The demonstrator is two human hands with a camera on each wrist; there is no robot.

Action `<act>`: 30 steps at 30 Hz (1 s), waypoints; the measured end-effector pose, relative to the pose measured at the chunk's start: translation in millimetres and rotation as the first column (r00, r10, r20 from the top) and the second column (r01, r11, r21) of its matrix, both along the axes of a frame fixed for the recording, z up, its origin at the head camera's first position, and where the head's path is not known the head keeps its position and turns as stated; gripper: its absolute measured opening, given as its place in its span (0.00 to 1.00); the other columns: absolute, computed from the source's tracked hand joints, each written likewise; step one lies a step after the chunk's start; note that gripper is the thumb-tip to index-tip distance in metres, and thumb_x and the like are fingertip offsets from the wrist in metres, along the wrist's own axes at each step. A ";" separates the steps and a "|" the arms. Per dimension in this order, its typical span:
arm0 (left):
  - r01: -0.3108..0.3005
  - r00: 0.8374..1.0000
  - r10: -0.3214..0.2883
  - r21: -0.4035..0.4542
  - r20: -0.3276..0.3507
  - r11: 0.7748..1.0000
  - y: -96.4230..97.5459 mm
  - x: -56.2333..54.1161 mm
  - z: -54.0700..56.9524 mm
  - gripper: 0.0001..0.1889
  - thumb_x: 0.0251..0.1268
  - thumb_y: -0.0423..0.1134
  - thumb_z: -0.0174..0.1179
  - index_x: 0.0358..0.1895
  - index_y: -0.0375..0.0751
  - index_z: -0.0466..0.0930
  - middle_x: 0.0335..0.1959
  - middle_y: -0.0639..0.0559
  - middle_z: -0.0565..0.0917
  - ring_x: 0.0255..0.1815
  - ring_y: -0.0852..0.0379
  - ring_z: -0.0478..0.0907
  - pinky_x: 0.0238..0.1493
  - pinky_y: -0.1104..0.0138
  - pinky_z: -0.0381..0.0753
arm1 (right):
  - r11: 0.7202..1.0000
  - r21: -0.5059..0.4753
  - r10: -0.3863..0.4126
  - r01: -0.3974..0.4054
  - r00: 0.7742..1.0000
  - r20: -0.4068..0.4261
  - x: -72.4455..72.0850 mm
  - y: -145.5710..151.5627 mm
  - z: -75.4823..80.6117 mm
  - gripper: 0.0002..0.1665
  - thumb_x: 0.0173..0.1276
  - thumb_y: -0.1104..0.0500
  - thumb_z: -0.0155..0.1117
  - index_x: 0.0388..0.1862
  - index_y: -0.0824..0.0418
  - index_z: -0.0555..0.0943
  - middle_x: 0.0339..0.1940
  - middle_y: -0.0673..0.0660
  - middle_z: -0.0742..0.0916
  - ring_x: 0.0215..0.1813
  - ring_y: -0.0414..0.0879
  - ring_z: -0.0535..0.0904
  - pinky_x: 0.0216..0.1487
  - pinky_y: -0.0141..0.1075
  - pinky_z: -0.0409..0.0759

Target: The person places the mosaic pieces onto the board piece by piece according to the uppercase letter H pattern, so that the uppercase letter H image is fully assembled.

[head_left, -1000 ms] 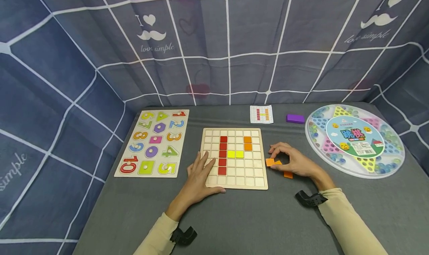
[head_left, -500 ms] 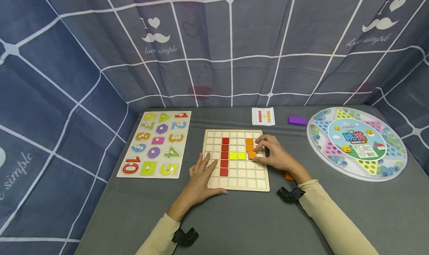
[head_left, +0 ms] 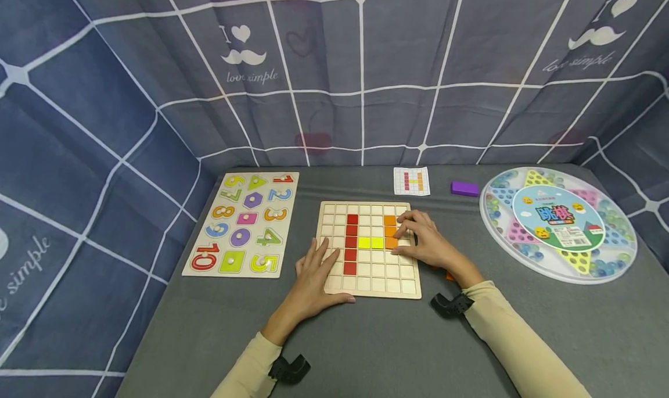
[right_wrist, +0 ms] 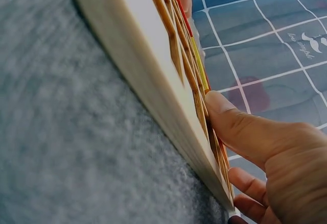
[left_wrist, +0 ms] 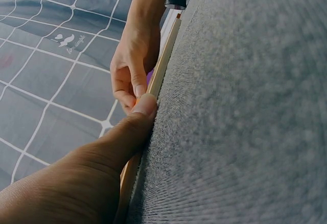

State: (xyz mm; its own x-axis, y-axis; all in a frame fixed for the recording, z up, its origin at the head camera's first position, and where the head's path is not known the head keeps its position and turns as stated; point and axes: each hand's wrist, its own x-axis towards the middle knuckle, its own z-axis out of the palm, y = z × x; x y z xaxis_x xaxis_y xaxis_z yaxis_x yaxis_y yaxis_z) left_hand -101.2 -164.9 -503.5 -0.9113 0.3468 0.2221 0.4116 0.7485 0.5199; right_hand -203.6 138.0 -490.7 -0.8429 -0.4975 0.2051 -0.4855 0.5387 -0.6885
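A wooden grid board (head_left: 371,286) lies on the grey table. In it, red tiles (head_left: 351,244) form a column, with two yellow tiles (head_left: 371,243) beside it. My right hand (head_left: 431,244) pinches an orange tile (head_left: 390,243) level with the yellow ones, under two other orange tiles (head_left: 389,225) in the same column. My left hand (head_left: 313,276) rests at the board's lower left, fingers extended over its edge. Its thumb (left_wrist: 145,104) touches the near edge in the left wrist view. In the right wrist view, my right thumb (right_wrist: 219,101) is beside the grid.
Behind the board lie a pattern card (head_left: 411,181) and a purple block (head_left: 464,189). A number puzzle board (head_left: 261,264) is on the left, a round Chinese checkers set (head_left: 556,215) on the right. An orange piece (head_left: 449,276) shows partly beneath my right forearm.
My right hand has moved left from the loose orange tiles onto the board, bringing an orange tile. That tile, tilted half a second ago, now lines up with its column. My left hand stays put.
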 end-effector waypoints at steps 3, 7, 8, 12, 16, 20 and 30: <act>0.001 1.000 -0.001 0.003 0.003 1.000 0.1 -0.1 -0.4 0.54 0.39 0.60 0.77 0.72 0.38 0.65 0.78 0.36 0.54 0.79 0.32 0.40 0.66 0.39 0.49 | 1.000 0.003 0.001 -0.001 1.000 -0.003 1.3 0.1 0.5 0.14 0.53 0.52 0.79 0.36 0.53 0.85 0.59 0.59 0.75 0.67 0.60 0.61 0.66 0.61 0.51; 0.001 1.000 -0.001 0.003 0.004 1.000 0.5 -0.1 -0.6 0.54 0.39 0.60 0.77 0.72 0.38 0.65 0.78 0.36 0.54 0.80 0.33 0.40 0.66 0.39 0.49 | 1.000 0.001 0.000 0.000 1.000 -0.017 1.2 1.3 -1.3 0.15 0.52 0.52 0.80 0.36 0.53 0.85 0.59 0.59 0.75 0.66 0.60 0.61 0.66 0.61 0.52; 0.001 1.000 -0.001 0.003 0.004 1.000 0.7 -0.1 -0.5 0.54 0.39 0.60 0.77 0.72 0.38 0.65 0.78 0.36 0.54 0.80 0.32 0.40 0.66 0.39 0.49 | 1.000 0.001 0.001 -0.001 1.000 -0.020 1.2 1.8 -1.9 0.15 0.52 0.52 0.80 0.37 0.53 0.85 0.58 0.59 0.75 0.65 0.59 0.62 0.66 0.61 0.53; 0.003 1.000 -0.003 0.003 0.009 1.000 1.3 0.1 0.1 0.54 0.40 0.60 0.77 0.72 0.38 0.65 0.78 0.36 0.54 0.79 0.32 0.40 0.66 0.39 0.48 | 1.000 0.001 0.012 -0.012 0.999 -0.030 1.3 4.1 -2.9 0.17 0.52 0.51 0.80 0.39 0.52 0.85 0.59 0.58 0.75 0.65 0.59 0.63 0.65 0.61 0.54; 0.000 1.000 0.000 0.002 0.011 1.000 1.2 0.0 0.4 0.54 0.39 0.60 0.77 0.72 0.38 0.65 0.78 0.36 0.54 0.80 0.32 0.40 0.66 0.39 0.48 | 0.999 -0.005 0.034 -0.034 0.999 -0.035 1.7 6.5 -2.8 0.17 0.54 0.52 0.79 0.43 0.51 0.85 0.61 0.58 0.75 0.65 0.58 0.63 0.66 0.60 0.55; -0.002 1.000 0.002 -0.002 0.016 1.000 1.2 -0.2 0.7 0.54 0.40 0.60 0.77 0.72 0.38 0.65 0.78 0.37 0.53 0.80 0.33 0.39 0.66 0.39 0.48 | 0.999 0.001 0.054 -0.054 0.998 -0.042 4.7 12.7 -1.7 0.18 0.55 0.52 0.78 0.45 0.51 0.84 0.62 0.58 0.75 0.67 0.58 0.63 0.67 0.60 0.55; 0.004 1.000 -0.004 0.008 0.001 1.000 1.1 0.3 0.6 0.54 0.39 0.60 0.77 0.72 0.38 0.65 0.78 0.36 0.54 0.80 0.33 0.40 0.65 0.39 0.49 | 0.999 0.035 0.024 -0.021 0.996 -0.084 18.1 54.5 -2.9 0.23 0.54 0.54 0.78 0.50 0.50 0.83 0.64 0.58 0.75 0.67 0.58 0.63 0.63 0.59 0.59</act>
State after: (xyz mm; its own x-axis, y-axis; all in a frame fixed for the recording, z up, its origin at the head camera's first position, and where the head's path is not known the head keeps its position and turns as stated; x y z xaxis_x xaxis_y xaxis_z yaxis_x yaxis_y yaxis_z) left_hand -100.9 -163.8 -502.9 -0.9102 0.3485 0.2240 0.4139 0.7427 0.5264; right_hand -185.5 192.5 -493.6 -0.8118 -0.5239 0.2578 -0.5534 0.5496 -0.6258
